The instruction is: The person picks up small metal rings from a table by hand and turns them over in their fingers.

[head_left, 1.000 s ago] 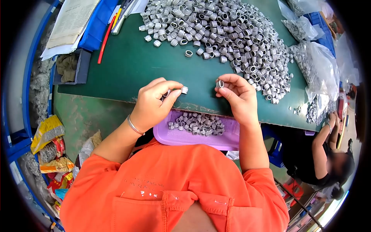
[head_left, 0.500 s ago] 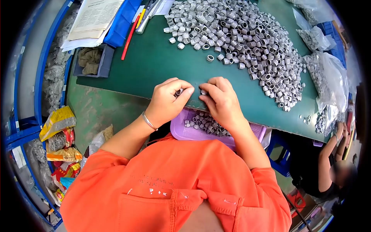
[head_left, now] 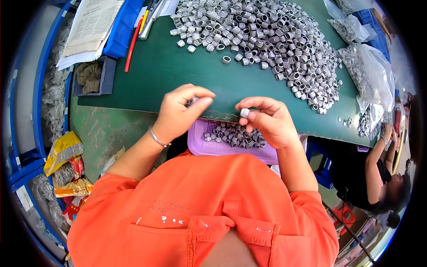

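Observation:
Between the thumb and fingers of my right hand is one small grey metal ring, held just over the table's near edge. My left hand is curled with thumb and forefinger forward. Grey metal shows inside its grip, apparently one or more similar rings, mostly hidden by the fingers. Below both hands, a purple plastic basket sits at the table edge with several loose rings in it. A large pile of the same rings spreads over the green table beyond my hands.
A blue bin with papers, a grey box holding cloth, and a red pen are at the left. Plastic bags of parts line the right. Another person works at the far right.
My hands have moved apart. The right hand has shifted right and turned, so the ring in its fingertips shows clearly. My left hand has moved left, and the view has shifted slightly.

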A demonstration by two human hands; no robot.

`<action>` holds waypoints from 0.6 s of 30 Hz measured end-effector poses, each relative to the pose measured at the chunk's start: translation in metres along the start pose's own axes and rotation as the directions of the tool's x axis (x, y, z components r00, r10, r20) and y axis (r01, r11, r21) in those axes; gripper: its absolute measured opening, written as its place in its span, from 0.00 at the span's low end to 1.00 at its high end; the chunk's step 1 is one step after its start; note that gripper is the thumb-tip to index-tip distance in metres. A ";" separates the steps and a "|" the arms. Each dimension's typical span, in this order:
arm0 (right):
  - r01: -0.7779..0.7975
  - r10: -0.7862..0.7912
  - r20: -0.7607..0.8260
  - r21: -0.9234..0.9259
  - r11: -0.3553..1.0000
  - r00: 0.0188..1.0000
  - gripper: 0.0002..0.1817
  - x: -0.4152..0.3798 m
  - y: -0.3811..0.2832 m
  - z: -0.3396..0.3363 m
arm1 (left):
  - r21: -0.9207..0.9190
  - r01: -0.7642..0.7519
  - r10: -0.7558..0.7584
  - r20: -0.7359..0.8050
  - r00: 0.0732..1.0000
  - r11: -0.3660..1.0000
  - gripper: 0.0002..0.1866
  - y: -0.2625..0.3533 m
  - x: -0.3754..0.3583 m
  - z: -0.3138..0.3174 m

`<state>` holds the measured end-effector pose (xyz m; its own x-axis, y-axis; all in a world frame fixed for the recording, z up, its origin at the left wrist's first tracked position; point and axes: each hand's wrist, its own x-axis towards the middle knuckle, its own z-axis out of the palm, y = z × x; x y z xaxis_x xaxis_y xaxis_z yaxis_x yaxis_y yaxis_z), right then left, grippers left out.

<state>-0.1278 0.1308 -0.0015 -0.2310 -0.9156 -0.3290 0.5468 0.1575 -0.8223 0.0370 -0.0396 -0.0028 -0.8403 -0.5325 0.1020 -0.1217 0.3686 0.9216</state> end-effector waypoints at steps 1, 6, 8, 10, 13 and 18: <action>-0.024 0.028 -0.046 0.070 0.997 0.999 0.13 -0.001 -0.001 0.006 | -0.005 -0.056 0.056 0.060 0.997 0.998 0.07 0.004 0.000 0.002; -0.041 0.052 -0.089 0.121 0.992 0.995 0.16 -0.002 0.001 0.010 | -0.058 -0.160 0.165 0.110 0.980 0.985 0.11 0.009 0.002 0.020; -0.057 0.064 -0.093 0.070 0.996 0.994 0.15 -0.003 0.000 0.011 | -0.093 -0.169 0.178 0.098 0.979 0.981 0.10 0.008 0.002 0.022; -0.071 0.072 -0.104 0.016 0.997 0.992 0.14 -0.007 -0.003 0.011 | -0.085 -0.169 0.181 0.157 0.971 0.982 0.09 0.006 -0.001 0.020; 0.050 -0.040 0.031 -0.697 0.716 0.999 0.08 -0.014 -0.004 0.010 | -0.041 -0.116 0.123 0.240 0.963 0.992 0.07 0.005 -0.005 0.013; 0.360 -0.394 0.267 -0.914 0.186 0.880 0.09 0.018 -0.023 0.024 | 0.168 0.106 -0.080 -0.156 0.985 0.980 0.18 -0.013 0.027 -0.028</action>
<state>-0.1256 0.1015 0.0222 -0.2041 -0.9661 0.1581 -0.7175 0.0378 -0.6955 0.0308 -0.0798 -0.0021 -0.7354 -0.6723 0.0852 -0.2973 0.4330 0.8510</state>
